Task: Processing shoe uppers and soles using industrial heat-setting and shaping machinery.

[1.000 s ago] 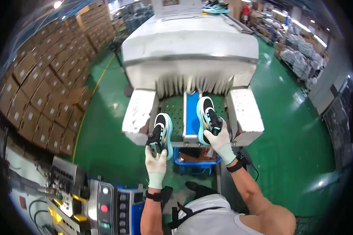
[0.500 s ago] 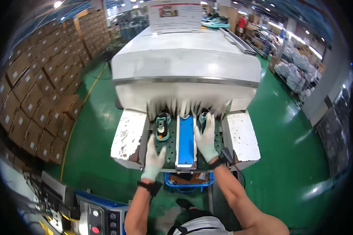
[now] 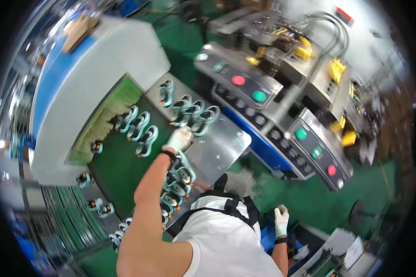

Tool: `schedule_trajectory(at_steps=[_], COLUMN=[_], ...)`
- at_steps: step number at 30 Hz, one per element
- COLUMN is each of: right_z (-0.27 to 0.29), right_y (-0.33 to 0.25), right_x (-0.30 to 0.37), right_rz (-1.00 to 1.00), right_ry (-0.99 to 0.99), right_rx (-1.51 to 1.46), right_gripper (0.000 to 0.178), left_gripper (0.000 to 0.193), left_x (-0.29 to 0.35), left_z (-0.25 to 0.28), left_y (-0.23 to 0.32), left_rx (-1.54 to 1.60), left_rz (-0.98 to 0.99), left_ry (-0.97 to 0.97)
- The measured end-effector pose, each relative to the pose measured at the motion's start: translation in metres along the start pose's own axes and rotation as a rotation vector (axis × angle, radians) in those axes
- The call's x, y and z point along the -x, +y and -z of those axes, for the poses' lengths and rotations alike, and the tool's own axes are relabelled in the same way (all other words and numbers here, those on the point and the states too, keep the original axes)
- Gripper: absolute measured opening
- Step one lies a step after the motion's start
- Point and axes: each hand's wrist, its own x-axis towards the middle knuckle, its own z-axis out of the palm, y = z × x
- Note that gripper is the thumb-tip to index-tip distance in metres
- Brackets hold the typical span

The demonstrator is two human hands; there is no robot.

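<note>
My left hand (image 3: 179,139), in a white glove, reaches over a metal shelf to a row of black-and-teal sports shoes. Its bent fingers are at the near end of a middle shoe (image 3: 192,113), touching or just beside it; blur hides whether they grip. Another shoe (image 3: 208,120) stands just to the right of that one. Below my wrist, several more shoes (image 3: 176,184) lie packed along the shelf. Down at my right side hangs my gloved right hand (image 3: 281,219), away from the shoes, with loosely bent fingers slightly apart and nothing visible in it.
A green conveyor belt (image 3: 120,168) carries more shoes out from a white machine (image 3: 97,69) with a bristle curtain. The bare metal shelf end (image 3: 224,143) juts toward a machine with push-button panels (image 3: 263,99). A blue container (image 3: 266,237) is beside my right forearm.
My view has swung from the white machine's shoe opening to the conveyor and shelf. My left hand has left that opening for the shoe row; my right hand has dropped to my side.
</note>
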Motion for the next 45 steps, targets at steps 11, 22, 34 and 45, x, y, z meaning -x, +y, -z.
schedule_trajectory(at_steps=[11, 22, 34, 45], right_z=[-0.081, -0.235, -0.243, -0.066], right_y=[-0.087, -0.265, -0.365, -0.385], right_x=[-0.054, -0.056, -0.030, -0.113], right_rz=[-0.303, 0.151, -0.049, 0.003], right_ry=[-0.182, -0.540, -1.178, -0.851], right_rx=[0.479, 0.329, -0.767, -1.097], right_gripper=[0.052, 0.042, 0.058, 0.025], left_gripper=[0.054, 0.051, 0.070, 0.045], left_x=[0.061, 0.093, 0.043, -0.047], left_z=[0.105, 0.130, 0.113, 0.052], left_y=[-0.224, -0.088, 0.160, 0.239], left_rx=[-0.385, 0.197, 1.249, 0.971], left_rz=[0.628, 0.479, -0.124, -0.097], left_ry=[-0.069, 0.145, -0.133, -0.012])
